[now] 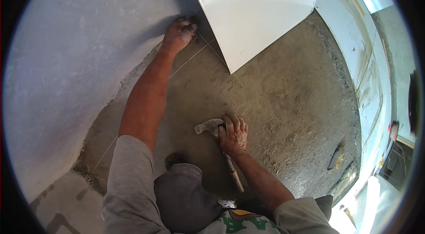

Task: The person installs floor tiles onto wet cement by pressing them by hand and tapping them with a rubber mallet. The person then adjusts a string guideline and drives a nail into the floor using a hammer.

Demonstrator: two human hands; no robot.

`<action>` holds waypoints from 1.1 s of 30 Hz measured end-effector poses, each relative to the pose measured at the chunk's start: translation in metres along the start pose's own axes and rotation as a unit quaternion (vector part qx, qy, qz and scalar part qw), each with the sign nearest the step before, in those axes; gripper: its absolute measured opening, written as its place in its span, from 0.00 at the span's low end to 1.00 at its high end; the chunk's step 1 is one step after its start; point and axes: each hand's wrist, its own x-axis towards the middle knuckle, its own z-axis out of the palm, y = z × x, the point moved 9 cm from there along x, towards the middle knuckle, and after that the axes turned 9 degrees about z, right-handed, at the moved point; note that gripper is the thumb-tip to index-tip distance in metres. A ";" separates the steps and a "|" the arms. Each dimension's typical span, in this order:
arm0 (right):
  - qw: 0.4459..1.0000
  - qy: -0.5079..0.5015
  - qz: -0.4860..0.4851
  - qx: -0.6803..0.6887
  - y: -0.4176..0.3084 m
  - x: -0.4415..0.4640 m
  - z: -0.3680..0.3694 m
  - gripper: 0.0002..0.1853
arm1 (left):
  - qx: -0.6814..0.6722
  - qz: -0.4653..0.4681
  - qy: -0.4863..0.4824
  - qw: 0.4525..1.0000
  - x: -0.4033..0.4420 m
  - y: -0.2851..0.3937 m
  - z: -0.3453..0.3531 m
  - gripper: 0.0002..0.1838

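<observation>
My left hand (pixel 179 35) reaches to the foot of the pale wall, its fingers curled together. What sits in them, if anything, is hidden in the shadow. Just beside it, two thin white strings (pixel 189 59) cross over the rough grey floor. Lower down, my right hand (pixel 234 134) is closed around the neck of a claw hammer (pixel 209 126). The hammer's metal head points left, and its worn handle runs down toward my body, low against the floor.
A large glossy white tile (pixel 261 13) juts in from the top, one corner near the strings. Dirty white tiles (pixel 354 39) line the right side. The pale wall (pixel 88 48) bounds the left. My dark-clad knee (pixel 186 196) rests below.
</observation>
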 end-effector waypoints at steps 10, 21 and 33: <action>1.000 -0.007 -0.003 -0.001 0.001 0.000 0.000 0.25 | 0.273 0.011 -0.035 0.961 0.004 0.022 -0.002 0.17; 1.000 -0.009 -0.007 -0.004 -0.001 0.000 0.000 0.25 | 0.234 0.042 -0.004 0.971 0.001 0.030 -0.006 0.14; 1.000 -0.008 -0.006 -0.008 -0.001 0.000 0.002 0.24 | 0.171 0.048 -0.007 0.984 0.002 0.025 -0.012 0.15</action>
